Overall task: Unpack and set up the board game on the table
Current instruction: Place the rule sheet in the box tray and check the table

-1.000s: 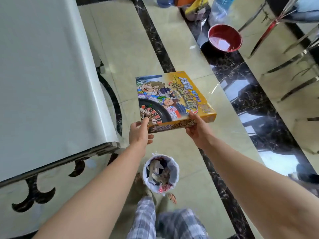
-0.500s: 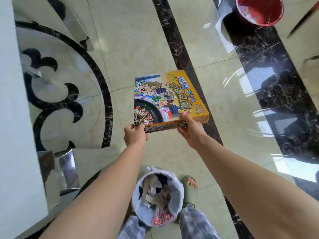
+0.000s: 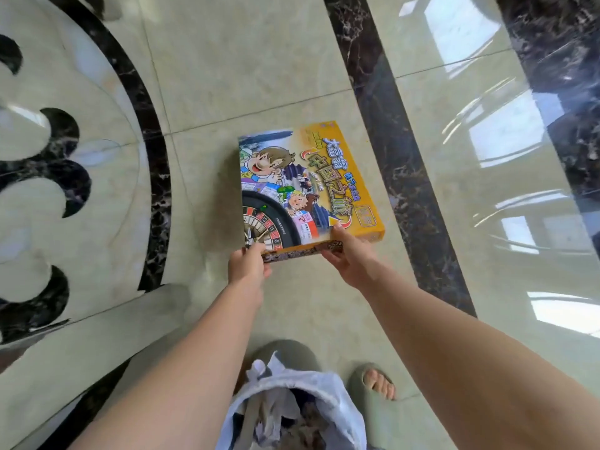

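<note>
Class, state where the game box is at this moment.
The game box is mid-frame in the head view, its near edge gripped by the left hand and right hand, over the floor beyond the white bag.

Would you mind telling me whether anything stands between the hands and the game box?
Nothing visible does. The left hand and right hand both grip the box at its near edge. The table cannot be made out in this view, so the path to it cannot be judged.
</note>
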`<action>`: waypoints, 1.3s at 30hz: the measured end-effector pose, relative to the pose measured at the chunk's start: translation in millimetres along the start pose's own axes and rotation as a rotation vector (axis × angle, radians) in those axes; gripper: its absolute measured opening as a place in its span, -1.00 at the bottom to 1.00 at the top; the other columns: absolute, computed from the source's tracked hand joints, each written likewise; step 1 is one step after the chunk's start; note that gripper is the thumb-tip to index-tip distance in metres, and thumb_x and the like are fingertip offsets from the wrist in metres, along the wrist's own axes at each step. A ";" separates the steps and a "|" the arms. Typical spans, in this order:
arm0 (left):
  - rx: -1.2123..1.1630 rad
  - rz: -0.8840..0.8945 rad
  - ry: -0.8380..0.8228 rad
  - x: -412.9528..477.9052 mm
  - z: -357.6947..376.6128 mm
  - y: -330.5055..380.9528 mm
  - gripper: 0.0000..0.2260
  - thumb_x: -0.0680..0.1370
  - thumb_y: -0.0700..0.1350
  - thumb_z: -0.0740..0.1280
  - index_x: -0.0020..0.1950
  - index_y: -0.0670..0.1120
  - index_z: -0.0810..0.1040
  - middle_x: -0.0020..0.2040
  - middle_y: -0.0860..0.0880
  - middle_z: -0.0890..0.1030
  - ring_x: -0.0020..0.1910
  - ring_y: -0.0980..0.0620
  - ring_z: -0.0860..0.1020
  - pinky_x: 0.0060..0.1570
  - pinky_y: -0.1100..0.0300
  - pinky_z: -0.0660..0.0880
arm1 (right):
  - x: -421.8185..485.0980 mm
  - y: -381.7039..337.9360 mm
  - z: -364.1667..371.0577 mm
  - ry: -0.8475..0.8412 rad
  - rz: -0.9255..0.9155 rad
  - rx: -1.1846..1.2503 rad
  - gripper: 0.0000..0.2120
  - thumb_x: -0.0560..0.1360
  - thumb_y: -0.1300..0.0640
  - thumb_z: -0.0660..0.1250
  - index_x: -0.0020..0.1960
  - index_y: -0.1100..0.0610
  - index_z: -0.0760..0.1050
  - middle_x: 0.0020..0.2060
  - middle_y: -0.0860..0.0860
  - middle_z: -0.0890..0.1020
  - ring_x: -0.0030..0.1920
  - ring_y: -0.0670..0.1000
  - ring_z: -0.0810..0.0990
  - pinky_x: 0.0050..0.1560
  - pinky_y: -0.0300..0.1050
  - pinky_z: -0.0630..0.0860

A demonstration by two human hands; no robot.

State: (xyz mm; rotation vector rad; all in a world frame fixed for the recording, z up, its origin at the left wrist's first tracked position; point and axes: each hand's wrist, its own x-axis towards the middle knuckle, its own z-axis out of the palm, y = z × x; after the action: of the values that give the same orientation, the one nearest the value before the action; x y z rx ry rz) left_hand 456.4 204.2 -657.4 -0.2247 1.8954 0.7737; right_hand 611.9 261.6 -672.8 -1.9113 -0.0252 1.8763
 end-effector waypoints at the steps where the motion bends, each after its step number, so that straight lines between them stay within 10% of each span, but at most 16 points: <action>1: -0.001 -0.019 -0.014 9.7 4.0 -5.9 -0.87 0.54 -0.16 0.30 0.05 -0.16 0.50 -0.13 -0.05 0.50 -0.16 -0.09 0.49 -0.17 0.18 0.52 | 12.2 6.6 -0.3 0.018 0.008 0.006 -0.81 0.57 0.14 0.30 0.13 0.20 0.40 -0.16 0.13 0.62 -0.22 0.02 0.63 -0.22 -0.13 0.57; 9: 0.066 -0.158 -0.080 57.4 17.6 -38.7 -0.82 0.56 -0.13 0.29 0.14 -0.11 0.42 0.00 -0.09 0.46 0.07 -0.12 0.46 0.17 0.05 0.45 | 66.8 39.0 0.1 0.078 0.128 0.065 -0.92 0.57 0.16 0.26 -0.03 0.18 0.45 -0.36 0.07 0.52 -0.42 -0.06 0.46 -0.27 -0.23 0.47; 18: 0.116 -0.203 -0.072 82.3 35.3 -50.5 -0.67 0.56 -0.08 0.30 0.31 -0.09 0.38 0.40 -0.11 0.38 0.33 -0.13 0.41 0.32 -0.03 0.39 | 84.9 48.4 -2.7 0.055 0.176 0.136 -0.85 0.60 0.19 0.18 -0.12 0.20 0.44 -0.22 0.13 0.59 -0.04 0.06 0.58 0.14 -0.12 0.46; 25: 0.207 -0.117 -0.062 42.3 35.4 -34.3 -0.79 0.59 -0.10 0.25 0.18 -0.16 0.45 0.05 -0.08 0.48 0.09 -0.11 0.42 0.12 0.10 0.39 | 44.9 37.4 0.7 0.089 0.169 0.058 -0.63 0.61 0.19 0.18 0.40 0.21 0.28 0.33 0.23 0.38 0.38 0.16 0.38 0.36 0.02 0.38; 29: 0.236 0.009 -0.038 -22.2 27.6 -6.9 -0.76 0.58 -0.17 0.23 -0.30 -0.09 0.37 -0.30 -0.04 0.40 -0.14 -0.06 0.38 -0.09 0.13 0.34 | -16.6 16.8 6.5 0.002 0.148 0.067 -0.71 0.62 0.18 0.14 0.32 0.21 0.37 0.09 0.19 0.52 0.22 0.15 0.55 0.17 -0.06 0.51; 34: 0.335 0.279 -0.050 -115.1 -1.4 31.9 -0.86 0.43 -0.05 0.21 -0.26 0.02 0.53 -0.13 -0.09 0.66 -0.11 -0.15 0.60 0.00 0.06 0.54 | -119.5 -17.5 16.3 -0.090 0.063 -0.067 -0.88 0.60 0.21 0.17 0.09 0.18 0.44 -0.20 0.09 0.62 -0.31 -0.03 0.64 -0.37 -0.25 0.56; 39: 0.373 0.475 -0.023 -271.0 -60.8 87.9 -0.84 0.43 -0.10 0.22 -0.14 0.06 0.59 -0.12 0.00 0.68 -0.09 -0.06 0.64 0.03 0.01 0.56 | -265.0 -56.9 34.0 -0.139 -0.096 -0.331 -0.91 0.59 0.23 0.19 -0.06 0.16 0.46 -0.38 0.06 0.54 -0.58 -0.11 0.48 -0.51 -0.29 0.41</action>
State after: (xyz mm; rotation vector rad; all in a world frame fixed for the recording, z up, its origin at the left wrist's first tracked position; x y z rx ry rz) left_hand 491.0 185.7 -368.8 0.4805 2.0556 0.7044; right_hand 578.0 236.6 -403.0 -1.9400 -0.4905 2.0347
